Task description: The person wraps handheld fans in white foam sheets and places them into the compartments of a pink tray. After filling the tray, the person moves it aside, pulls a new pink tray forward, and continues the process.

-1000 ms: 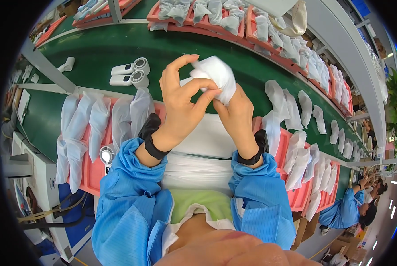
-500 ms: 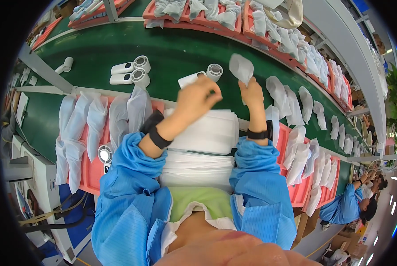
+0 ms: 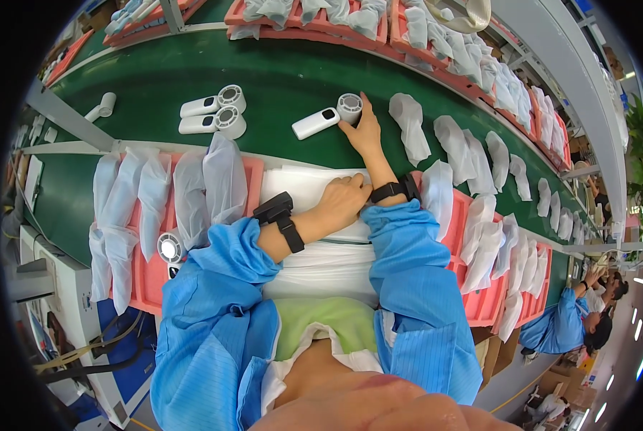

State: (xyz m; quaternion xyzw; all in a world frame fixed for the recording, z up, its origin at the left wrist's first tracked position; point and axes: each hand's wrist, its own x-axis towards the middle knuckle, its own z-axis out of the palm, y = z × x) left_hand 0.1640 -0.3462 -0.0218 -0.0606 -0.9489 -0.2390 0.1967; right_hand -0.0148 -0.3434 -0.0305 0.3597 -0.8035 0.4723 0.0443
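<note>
A white handheld fan [image 3: 316, 123] with a round grille head lies on the green work surface [image 3: 278, 79]. My right hand [image 3: 365, 136] curves round the right side of its head, thumb below and fingers above. My left hand [image 3: 341, 205] rests on a stack of flat white bags [image 3: 321, 266] in front of me, its fingers bent in by the stack's far right part. Whatever those fingertips pinch is hidden. Just right of my right hand lies a fan in a whitish translucent bag [image 3: 409, 128].
Two bare white fans [image 3: 210, 116] lie to the left. Pink trays of bagged fans flank the stack, one on the left [image 3: 253, 183] and one on the right [image 3: 459, 215]. More loaded trays [image 3: 307, 36] line the far side. A metal post [image 3: 73, 115] rises at left.
My right hand has let go of the bagged fan, now lying on the green surface, and moved left to the bare fan. My left hand has drawn back from that fan onto the bags.
</note>
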